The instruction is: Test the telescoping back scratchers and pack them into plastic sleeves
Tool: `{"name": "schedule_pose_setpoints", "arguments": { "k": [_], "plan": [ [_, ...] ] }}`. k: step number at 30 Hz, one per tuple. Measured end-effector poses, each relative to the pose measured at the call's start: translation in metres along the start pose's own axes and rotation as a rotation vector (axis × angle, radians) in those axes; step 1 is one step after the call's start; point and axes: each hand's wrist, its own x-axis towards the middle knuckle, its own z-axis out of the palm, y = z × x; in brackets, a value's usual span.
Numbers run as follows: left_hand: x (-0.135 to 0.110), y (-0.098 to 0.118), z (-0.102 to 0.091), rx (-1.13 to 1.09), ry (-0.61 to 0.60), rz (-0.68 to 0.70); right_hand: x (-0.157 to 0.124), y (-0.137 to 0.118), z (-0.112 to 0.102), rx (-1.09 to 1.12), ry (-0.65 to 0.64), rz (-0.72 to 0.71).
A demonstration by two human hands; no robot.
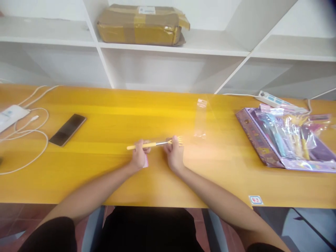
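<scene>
Both hands hold a small yellow back scratcher [154,144] just above the yellow table [110,175]. My left hand [139,156] grips its yellow handle; something pink shows under that hand. My right hand [174,155] pinches the metal rod near the yellow claw head. A clear plastic sleeve [201,118] lies flat just beyond and to the right of the claw.
A dark phone [67,129] lies at the left, beside white cables [28,133] and a white charger [10,115]. At the right sits a purple box [259,143] of packaged items, with a power strip [271,99] behind. White shelves hold a taped cardboard parcel [140,24].
</scene>
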Motion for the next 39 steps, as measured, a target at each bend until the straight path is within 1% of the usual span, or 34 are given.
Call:
{"name": "schedule_pose_setpoints", "arguments": {
  "k": [2,4,6,8,14,20,24,29,39],
  "plan": [
    [0.016,0.003,-0.01,0.01,-0.008,0.019,0.014,0.001,-0.007,-0.029,-0.057,-0.006],
    [0.027,0.007,-0.017,0.042,-0.048,0.036,0.023,0.002,-0.011,-0.077,-0.142,-0.024],
    [0.031,0.011,-0.021,0.074,-0.075,0.039,0.027,0.002,-0.012,-0.112,-0.209,-0.028],
    [0.033,0.015,-0.02,0.08,-0.085,0.027,0.027,0.002,-0.012,-0.116,-0.234,-0.015],
    [0.037,0.018,-0.014,0.045,-0.08,-0.022,0.027,-0.004,-0.011,-0.123,-0.231,0.022],
    [0.039,0.015,-0.016,0.053,-0.092,-0.045,0.028,-0.004,-0.012,-0.103,-0.23,0.023],
    [0.038,0.017,-0.015,0.044,-0.071,-0.067,0.028,-0.003,-0.013,-0.085,-0.229,0.028],
    [0.038,0.017,-0.014,0.058,-0.07,-0.073,0.028,-0.002,-0.013,-0.045,-0.234,0.027],
    [0.04,0.014,-0.016,0.054,-0.051,-0.059,0.03,-0.001,-0.015,-0.043,-0.224,0.022]
  ]
}}
